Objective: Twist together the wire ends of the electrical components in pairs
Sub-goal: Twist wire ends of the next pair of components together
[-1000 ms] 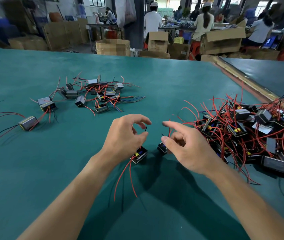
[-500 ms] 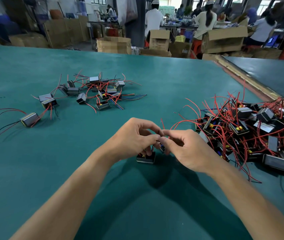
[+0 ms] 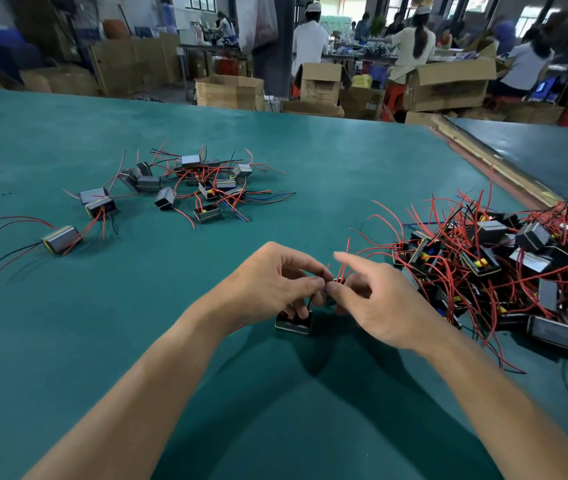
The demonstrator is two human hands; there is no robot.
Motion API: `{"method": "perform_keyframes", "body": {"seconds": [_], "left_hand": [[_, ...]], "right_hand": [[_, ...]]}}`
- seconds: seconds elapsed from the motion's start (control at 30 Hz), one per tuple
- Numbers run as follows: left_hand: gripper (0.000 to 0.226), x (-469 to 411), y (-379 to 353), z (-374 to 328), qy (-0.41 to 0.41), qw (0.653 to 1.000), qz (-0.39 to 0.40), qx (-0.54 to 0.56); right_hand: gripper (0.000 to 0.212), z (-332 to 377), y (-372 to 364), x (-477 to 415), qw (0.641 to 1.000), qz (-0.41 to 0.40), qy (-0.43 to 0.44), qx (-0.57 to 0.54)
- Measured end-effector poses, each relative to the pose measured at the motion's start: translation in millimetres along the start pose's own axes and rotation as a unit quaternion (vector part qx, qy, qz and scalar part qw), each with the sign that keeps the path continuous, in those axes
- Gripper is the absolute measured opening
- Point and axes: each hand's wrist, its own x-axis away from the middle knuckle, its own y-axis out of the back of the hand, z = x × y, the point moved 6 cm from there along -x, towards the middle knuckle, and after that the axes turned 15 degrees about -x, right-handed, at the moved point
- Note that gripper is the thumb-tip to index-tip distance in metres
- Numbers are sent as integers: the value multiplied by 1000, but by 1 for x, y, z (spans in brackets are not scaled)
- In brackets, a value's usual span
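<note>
Pinching wire ends [image 3: 324,289] between left hand [image 3: 268,282] and right hand [image 3: 379,306] fingers, component [image 3: 293,323] just beneath on table [image 3: 119,341]

One head-worn camera looks forward and down, near the left hand [image 3: 273,285] and right hand [image 3: 381,308].

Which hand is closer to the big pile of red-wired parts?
Right. The right hand lies next to the big pile; the left hand is farther, beyond the right hand.
</note>
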Motion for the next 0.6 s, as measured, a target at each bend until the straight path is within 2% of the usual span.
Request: {"method": "perform_keyframes", "body": {"seconds": [0.1, 0.27, 0.37, 0.5, 0.6], "left_hand": [[17, 1, 0, -2, 0, 1000, -14, -16], [27, -2, 4, -5, -5, 998, -51, -38], [25, -2, 7, -4, -7, 996, -89, -28], [16, -3, 12, -5, -27, 991, -132, -7], [13, -3, 19, -5, -34, 987, -157, 13]], "right_hand": [[22, 5, 2, 1, 999, -17, 37, -29], [25, 7, 5, 0, 996, -24, 43, -74], [24, 4, 4, 1, 999, -22, 26, -43], [10, 0, -1, 0, 1000, 22, 13, 2], [18, 1, -2, 0, 999, 36, 19, 30]]}}
